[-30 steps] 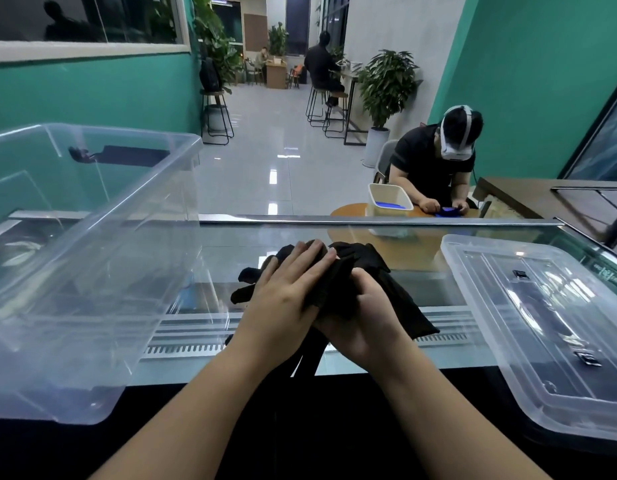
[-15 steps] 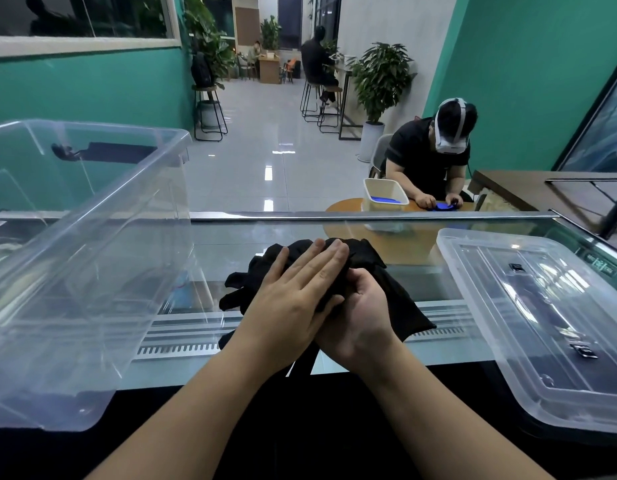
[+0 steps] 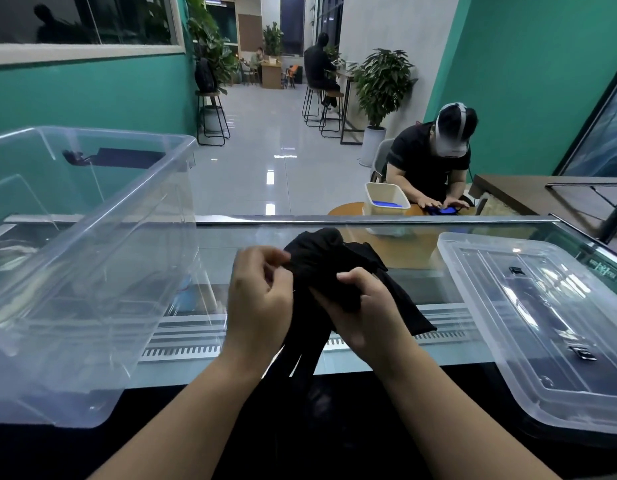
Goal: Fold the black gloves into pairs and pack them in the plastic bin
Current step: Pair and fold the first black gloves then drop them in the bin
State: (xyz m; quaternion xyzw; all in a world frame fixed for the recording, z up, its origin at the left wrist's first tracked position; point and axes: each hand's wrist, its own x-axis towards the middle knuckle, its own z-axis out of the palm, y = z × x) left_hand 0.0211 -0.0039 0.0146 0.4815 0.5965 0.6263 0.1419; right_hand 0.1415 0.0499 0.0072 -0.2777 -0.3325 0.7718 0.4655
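- Folding step: left hand (image 3: 262, 299) pinches and right hand (image 3: 365, 306) clasps the bunched black fabric gloves (image 3: 320, 268).
- Next, judged: tuck the pair tight, then reach left to the clear plastic bin (image 3: 92, 265).

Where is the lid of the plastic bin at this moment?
In the head view, the lid lies flat on the glass counter at the person's right, beyond the right hand. The bin stands opposite, at the left.

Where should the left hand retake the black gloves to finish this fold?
Probably the bunched upper edge of the black gloves, from the left. The left hand already pinches there, the right hand clamps the middle, and the loose tails hang below.
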